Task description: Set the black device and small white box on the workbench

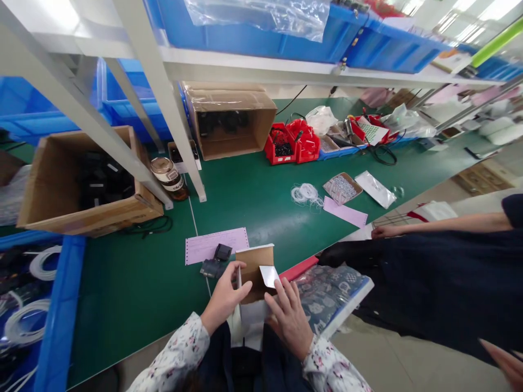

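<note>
A small cardboard box [254, 257], brown inside with its top open, is tilted at the table's front edge before my body. My left hand [226, 296] grips its left wall, thumb and fingers on either side. My right hand [291, 317] is at the right wall, its fingers reaching over the edge beside a white flap [269, 276]; its thumb is hard to make out. Just beyond my left hand, two black devices, an upper block [223, 252] and a lower one [212, 268], lie partly on a pink printed sheet [204, 246].
Left stand a carton of black parts [139, 204], a jar [169, 177] and a blue bin of white cables [61, 326]. Red bins [281, 144] line the back under a shelf [253, 71]. A packaged patterned item [330, 294] and another person's arm [445, 224] are right.
</note>
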The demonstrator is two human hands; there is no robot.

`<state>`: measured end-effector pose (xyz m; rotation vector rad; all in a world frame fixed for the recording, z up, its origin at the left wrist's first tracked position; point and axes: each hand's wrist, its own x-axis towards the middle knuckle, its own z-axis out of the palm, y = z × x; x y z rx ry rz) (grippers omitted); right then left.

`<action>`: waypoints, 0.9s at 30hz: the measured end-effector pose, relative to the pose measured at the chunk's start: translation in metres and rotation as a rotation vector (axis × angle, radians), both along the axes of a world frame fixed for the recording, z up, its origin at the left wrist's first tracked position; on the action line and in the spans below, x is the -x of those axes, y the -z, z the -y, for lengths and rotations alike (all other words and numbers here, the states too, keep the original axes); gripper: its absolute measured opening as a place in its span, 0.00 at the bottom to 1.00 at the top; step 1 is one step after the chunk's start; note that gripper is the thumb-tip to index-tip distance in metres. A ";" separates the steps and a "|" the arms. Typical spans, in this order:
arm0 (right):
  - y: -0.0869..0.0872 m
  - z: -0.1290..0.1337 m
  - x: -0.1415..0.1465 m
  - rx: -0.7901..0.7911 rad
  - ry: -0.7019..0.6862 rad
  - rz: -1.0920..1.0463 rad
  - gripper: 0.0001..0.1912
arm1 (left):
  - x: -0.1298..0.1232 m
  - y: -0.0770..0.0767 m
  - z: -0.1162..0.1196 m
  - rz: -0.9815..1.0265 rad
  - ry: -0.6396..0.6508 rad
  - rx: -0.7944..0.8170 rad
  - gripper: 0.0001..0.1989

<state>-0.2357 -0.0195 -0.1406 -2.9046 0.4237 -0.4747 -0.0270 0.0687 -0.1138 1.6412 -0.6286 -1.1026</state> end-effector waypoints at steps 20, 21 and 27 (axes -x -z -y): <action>-0.008 0.001 -0.020 -1.161 0.657 0.211 0.27 | 0.027 -0.013 -0.014 0.514 0.229 0.060 0.25; -0.011 0.004 -0.017 -1.210 0.668 0.223 0.27 | 0.026 -0.015 -0.015 0.502 0.236 0.051 0.25; -0.014 0.004 -0.009 -1.368 0.775 0.136 0.27 | 0.023 -0.023 -0.021 0.477 0.260 0.029 0.24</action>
